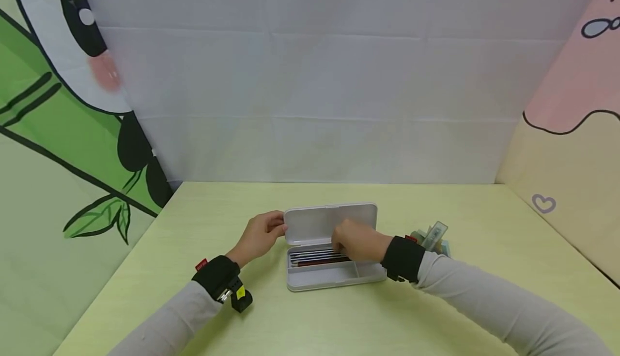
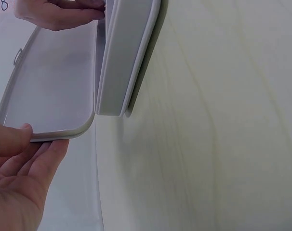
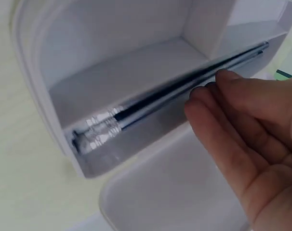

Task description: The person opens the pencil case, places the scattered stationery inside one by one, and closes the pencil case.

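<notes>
A white pencil case (image 1: 322, 276) lies on the table with its hinged lid (image 1: 310, 223) raised. My left hand (image 1: 259, 236) pinches the lid's left edge between thumb and fingers, as the left wrist view also shows. Several dark pencils (image 3: 170, 94) with silvery ends, and a reddish one (image 1: 317, 262), lie lengthwise in the compartment nearest the hinge. Over their right part is my right hand (image 1: 358, 239), fingers bent and thumb near the fingertips (image 3: 199, 103). These fingertips are close to the pencils; no pencil is plainly seen between them.
A divider (image 3: 216, 29) splits the case's front compartment. Behind my right wrist stand a clear, ruler-like piece (image 1: 435, 235) and small pale items, partly hidden. A white cloth wall (image 1: 315, 103) rises at the table's back edge, with printed panels on both sides.
</notes>
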The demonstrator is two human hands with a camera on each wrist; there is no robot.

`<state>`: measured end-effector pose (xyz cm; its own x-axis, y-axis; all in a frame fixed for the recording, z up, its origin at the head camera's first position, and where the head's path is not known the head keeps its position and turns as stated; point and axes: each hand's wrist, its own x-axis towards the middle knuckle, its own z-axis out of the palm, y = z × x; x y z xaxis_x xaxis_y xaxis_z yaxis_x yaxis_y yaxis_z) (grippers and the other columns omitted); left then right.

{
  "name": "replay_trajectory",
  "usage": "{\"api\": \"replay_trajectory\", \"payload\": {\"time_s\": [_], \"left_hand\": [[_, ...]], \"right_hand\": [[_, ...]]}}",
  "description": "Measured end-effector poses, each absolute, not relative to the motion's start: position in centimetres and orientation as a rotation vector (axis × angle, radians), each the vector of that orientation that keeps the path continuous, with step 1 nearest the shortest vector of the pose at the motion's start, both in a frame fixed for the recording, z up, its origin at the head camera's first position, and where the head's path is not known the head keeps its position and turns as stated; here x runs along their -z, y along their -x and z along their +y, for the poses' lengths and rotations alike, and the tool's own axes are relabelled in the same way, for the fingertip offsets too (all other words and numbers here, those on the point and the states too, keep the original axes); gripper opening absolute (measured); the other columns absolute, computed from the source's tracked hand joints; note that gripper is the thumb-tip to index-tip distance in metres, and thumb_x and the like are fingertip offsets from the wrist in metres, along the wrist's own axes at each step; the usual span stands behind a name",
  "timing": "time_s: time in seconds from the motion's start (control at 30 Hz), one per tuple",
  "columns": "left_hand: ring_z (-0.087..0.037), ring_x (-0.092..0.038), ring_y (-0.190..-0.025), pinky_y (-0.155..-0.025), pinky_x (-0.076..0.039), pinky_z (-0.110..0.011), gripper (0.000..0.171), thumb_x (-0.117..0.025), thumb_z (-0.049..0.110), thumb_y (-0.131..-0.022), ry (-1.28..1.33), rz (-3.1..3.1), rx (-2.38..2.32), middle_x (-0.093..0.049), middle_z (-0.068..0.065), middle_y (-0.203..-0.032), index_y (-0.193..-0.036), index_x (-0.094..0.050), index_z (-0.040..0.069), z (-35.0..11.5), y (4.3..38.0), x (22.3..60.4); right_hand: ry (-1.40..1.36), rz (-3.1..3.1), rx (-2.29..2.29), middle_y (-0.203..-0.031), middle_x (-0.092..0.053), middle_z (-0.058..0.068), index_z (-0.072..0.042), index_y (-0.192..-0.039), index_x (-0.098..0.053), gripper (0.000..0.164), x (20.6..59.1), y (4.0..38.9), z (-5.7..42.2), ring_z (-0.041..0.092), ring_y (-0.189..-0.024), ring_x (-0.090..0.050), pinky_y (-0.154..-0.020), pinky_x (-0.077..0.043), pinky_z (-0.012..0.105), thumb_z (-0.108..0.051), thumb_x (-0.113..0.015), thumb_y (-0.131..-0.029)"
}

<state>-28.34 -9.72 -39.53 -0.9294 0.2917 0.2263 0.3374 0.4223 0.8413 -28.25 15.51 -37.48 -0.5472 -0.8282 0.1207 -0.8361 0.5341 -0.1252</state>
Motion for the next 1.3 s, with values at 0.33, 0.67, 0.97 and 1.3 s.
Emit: {"api": "replay_trajectory", "payload": {"time_s": [0.33,0.67,0.97,1.3], "left_hand": [[-0.028,-0.064,-0.094,-0.077,-0.055,-0.029,0.023,-0.057,-0.003,-0.089,0.617,-2.605,1.553,-0.064,-0.018,-0.104,-0.112,-0.06,-0.004,-9.6,28.5,39.6],[-0.028,-0.064,-0.095,-0.077,-0.055,-0.029,0.022,-0.056,-0.002,-0.09,0.609,-2.622,1.478,-0.064,-0.018,-0.104,-0.112,-0.06,-0.003,-9.9,27.7,39.0],[-0.027,-0.065,-0.093,-0.078,-0.055,-0.035,0.024,-0.058,-0.001,-0.09,0.626,-2.63,1.336,-0.065,-0.016,-0.105,-0.114,-0.06,-0.001,-9.3,27.0,38.9],[-0.027,-0.065,-0.094,-0.078,-0.055,-0.036,0.027,-0.059,-0.001,-0.089,0.643,-2.607,1.297,-0.065,-0.017,-0.106,-0.116,-0.06,-0.002,-9.5,26.4,38.7]], "right_hand": [[-1.455,-2.748,-0.345,-0.071,-0.066,-0.001,-0.006,-0.072,-0.072,0.013,37.7,27.5,16.1,0.004,-0.061,-0.055,-0.055,-0.046,0.013,0.006,-0.071,-0.075],[-1.269,-2.748,-0.539,-0.075,-0.064,-0.003,-0.006,-0.081,-0.071,0.01,36.5,25.3,19.7,0.004,-0.062,-0.049,-0.058,-0.046,0.018,0.004,-0.068,-0.078],[-0.837,-2.676,-0.635,-0.083,-0.067,0.004,-0.003,-0.092,-0.07,0.017,34.7,22.8,27.5,0.011,-0.071,-0.062,-0.062,-0.054,0.024,0.0,-0.074,-0.076],[-0.575,-2.619,-0.556,-0.088,-0.067,0.012,0.002,-0.097,-0.068,0.023,33.2,21.0,33.1,0.025,-0.076,-0.063,-0.067,-0.054,0.036,0.001,-0.074,-0.074]]}}
